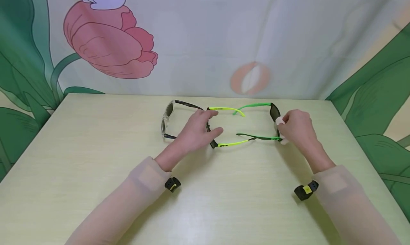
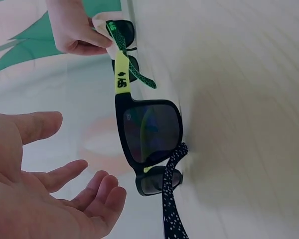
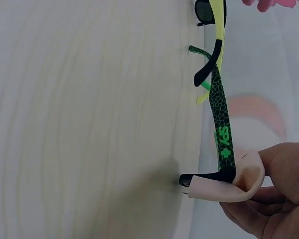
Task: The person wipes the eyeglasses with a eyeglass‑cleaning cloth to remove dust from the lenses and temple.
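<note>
Three pairs of sunglasses stand in a row with their temples unfolded. My right hand [image 1: 298, 125] pinches a cream, folded, cloth-like piece [image 3: 222, 191] that wraps the front of the rightmost pair, the green-templed sunglasses [image 1: 274, 111]. In the middle are black-framed sunglasses with yellow temples [image 1: 230, 144]. My left hand [image 1: 196, 131] hovers beside their front, fingers spread and relaxed, holding nothing; the left wrist view shows a gap between it and the frame. Clear-framed sunglasses with dark temples [image 1: 163, 125] sit at the left, one temple partly hidden behind my left hand.
The pale wooden table [image 1: 96, 159] ends at a back edge against a white curtain [image 1: 198, 42] printed with flowers and leaves. Temple tips of the yellow and green pairs overlap in the head view. A small black device [image 1: 306, 190] is on each sleeve cuff.
</note>
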{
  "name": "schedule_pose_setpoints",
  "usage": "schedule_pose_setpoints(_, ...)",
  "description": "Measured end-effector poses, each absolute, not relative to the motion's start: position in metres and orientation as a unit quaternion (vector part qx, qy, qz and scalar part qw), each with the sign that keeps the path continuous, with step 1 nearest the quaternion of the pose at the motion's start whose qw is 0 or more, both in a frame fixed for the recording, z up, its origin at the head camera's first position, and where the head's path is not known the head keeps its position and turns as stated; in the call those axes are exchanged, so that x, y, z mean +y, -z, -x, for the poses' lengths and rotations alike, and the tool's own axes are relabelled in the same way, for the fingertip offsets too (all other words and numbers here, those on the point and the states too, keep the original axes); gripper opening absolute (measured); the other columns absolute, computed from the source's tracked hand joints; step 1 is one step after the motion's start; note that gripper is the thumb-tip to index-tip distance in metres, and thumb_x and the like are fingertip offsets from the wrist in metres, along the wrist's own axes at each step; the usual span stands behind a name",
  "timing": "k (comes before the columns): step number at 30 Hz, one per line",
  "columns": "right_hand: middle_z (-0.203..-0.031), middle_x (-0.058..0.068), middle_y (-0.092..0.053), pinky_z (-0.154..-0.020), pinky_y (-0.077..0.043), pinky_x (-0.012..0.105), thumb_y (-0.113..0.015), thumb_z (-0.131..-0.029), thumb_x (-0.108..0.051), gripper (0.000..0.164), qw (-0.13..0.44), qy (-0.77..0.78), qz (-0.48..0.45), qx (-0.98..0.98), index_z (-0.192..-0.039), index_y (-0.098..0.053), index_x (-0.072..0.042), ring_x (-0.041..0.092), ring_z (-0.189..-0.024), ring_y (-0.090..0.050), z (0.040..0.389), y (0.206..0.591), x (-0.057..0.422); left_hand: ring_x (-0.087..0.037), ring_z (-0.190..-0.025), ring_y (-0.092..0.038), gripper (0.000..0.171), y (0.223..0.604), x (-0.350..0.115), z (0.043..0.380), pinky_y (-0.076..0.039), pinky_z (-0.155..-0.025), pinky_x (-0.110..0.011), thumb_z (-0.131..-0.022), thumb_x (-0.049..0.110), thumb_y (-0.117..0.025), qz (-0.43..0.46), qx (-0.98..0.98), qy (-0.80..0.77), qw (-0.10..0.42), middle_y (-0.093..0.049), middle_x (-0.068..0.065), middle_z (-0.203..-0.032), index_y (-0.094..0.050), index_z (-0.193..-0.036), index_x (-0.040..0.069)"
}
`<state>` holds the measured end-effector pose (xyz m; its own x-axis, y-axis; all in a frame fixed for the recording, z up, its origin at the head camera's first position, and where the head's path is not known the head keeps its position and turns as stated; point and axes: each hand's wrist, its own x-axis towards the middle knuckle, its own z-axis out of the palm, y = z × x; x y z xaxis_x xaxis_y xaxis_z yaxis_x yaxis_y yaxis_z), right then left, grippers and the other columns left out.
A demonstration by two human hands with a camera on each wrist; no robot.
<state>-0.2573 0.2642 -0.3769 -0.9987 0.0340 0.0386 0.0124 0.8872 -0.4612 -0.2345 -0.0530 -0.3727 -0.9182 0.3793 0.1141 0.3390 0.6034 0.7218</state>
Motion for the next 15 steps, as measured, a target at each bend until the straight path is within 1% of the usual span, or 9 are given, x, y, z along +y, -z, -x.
schedule_pose_setpoints(2,-0.095,0.026,-0.069,-0.062,-0.057,0.040,-0.060,-0.093,-0.009,0.024,0.026,-0.236,0.018,-0.971,-0.101,-0.069,0.012,0.034,-0.075,-0.066,0.256,0.376,0.267,-0.033,-0.116,-0.052,0.056,0.373,-0.050,0.232,-0.044,-0.103,-0.042,-0.099,0.023,-0.068,-0.204,0.895,-0.395,0.023,-0.053,-0.022,-0.137,-0.052,-0.146,-0.002)
schedule_pose_setpoints(5,-0.096,0.027,-0.069,-0.064,-0.058,0.043,-0.060,-0.092,-0.009,0.025,0.034,-0.233,0.020,-0.972,-0.101,-0.069,0.012,0.036,-0.078,-0.066,0.254,0.373,0.272,-0.032,-0.120,-0.051,0.055,0.373,-0.047,0.230,-0.044,-0.105,-0.043,-0.099,0.024,-0.068,-0.209,0.895,-0.393,0.022,-0.052,-0.020,-0.140,-0.053,-0.145,-0.001)
schedule_pose_setpoints(8,-0.095,0.026,-0.070,-0.063,-0.057,0.044,-0.059,-0.092,-0.010,0.025,0.042,-0.233,0.018,-0.971,-0.101,-0.070,0.012,0.037,-0.077,-0.066,0.251,0.368,0.275,-0.031,-0.125,-0.050,0.053,0.372,-0.044,0.227,-0.043,-0.107,-0.043,-0.099,0.024,-0.068,-0.215,0.892,-0.397,0.027,-0.051,-0.017,-0.142,-0.054,-0.145,0.001)
schedule_pose_setpoints(12,-0.091,0.024,-0.070,-0.058,-0.055,0.040,-0.061,-0.092,-0.011,0.023,0.053,-0.240,0.016,-0.969,-0.099,-0.069,0.010,0.035,-0.074,-0.064,0.247,0.362,0.276,-0.031,-0.129,-0.049,0.050,0.369,-0.039,0.223,-0.042,-0.108,-0.043,-0.100,0.024,-0.067,-0.227,0.887,-0.400,0.032,-0.051,-0.015,-0.141,-0.056,-0.143,0.003)
schedule_pose_setpoints(15,-0.090,0.022,-0.069,-0.057,-0.053,0.038,-0.062,-0.092,-0.012,0.022,0.060,-0.247,0.015,-0.967,-0.098,-0.069,0.008,0.034,-0.074,-0.063,0.243,0.359,0.274,-0.031,-0.129,-0.049,0.046,0.366,-0.034,0.220,-0.041,-0.109,-0.042,-0.099,0.022,-0.068,-0.249,0.886,-0.391,0.020,-0.053,-0.014,-0.138,-0.059,-0.140,0.002)
